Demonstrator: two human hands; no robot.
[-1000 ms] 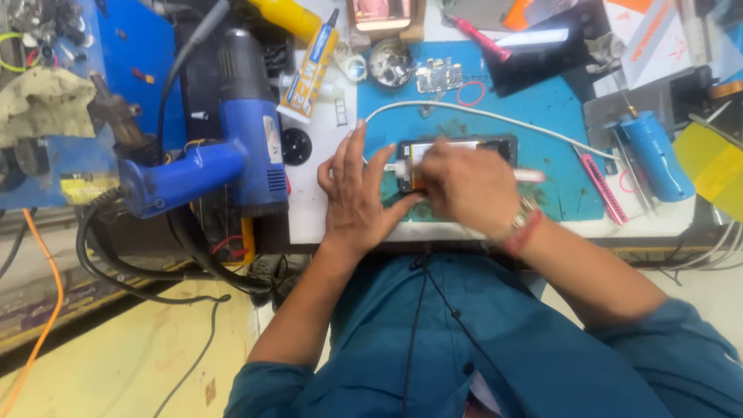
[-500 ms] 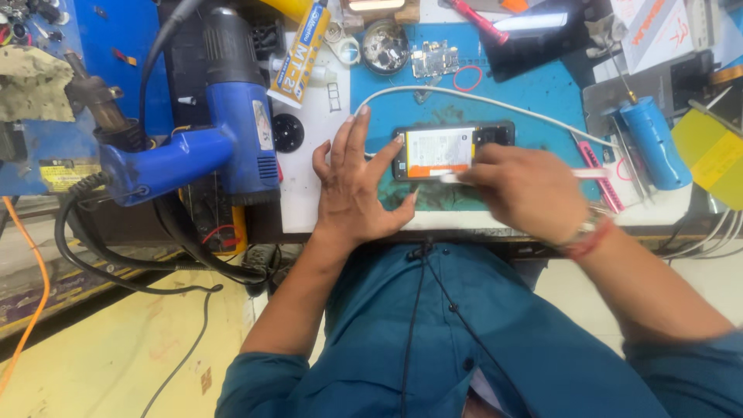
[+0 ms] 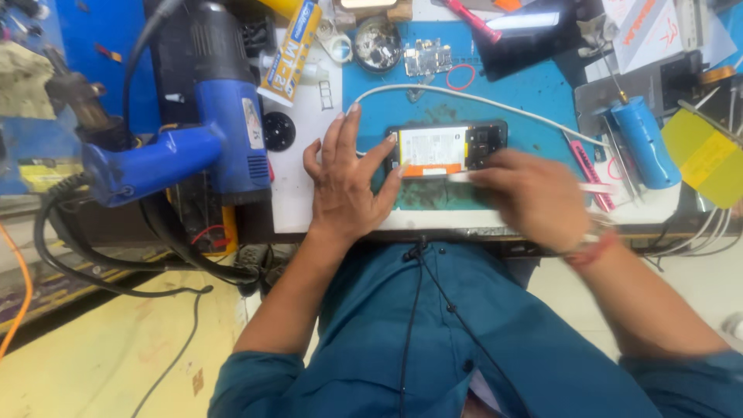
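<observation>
Phone (image 3: 447, 152) with its back off lies flat on the blue mat (image 3: 534, 93), battery and orange strip showing. Left hand (image 3: 348, 182) is spread wide, fingertips pressing the phone's left end, gripping nothing. Right hand (image 3: 530, 197) has slid off to the right since half a second ago; before that it covered the phone's middle, now it sits at the lower right corner, blurred. It pinches a thin white pry tool (image 3: 464, 177) whose tip lies at the battery's bottom edge. So the work reads as prying along that edge, battery not lifted yet.

Around: white cable (image 3: 464, 98) arcs just above the phone, pink tweezers (image 3: 590, 173) and blue cylinder (image 3: 638, 139) to the right, blue heat gun (image 3: 193, 131) and glue tube (image 3: 288, 50) well to the left. Nothing blocks the phone; the cable is the closest snag.
</observation>
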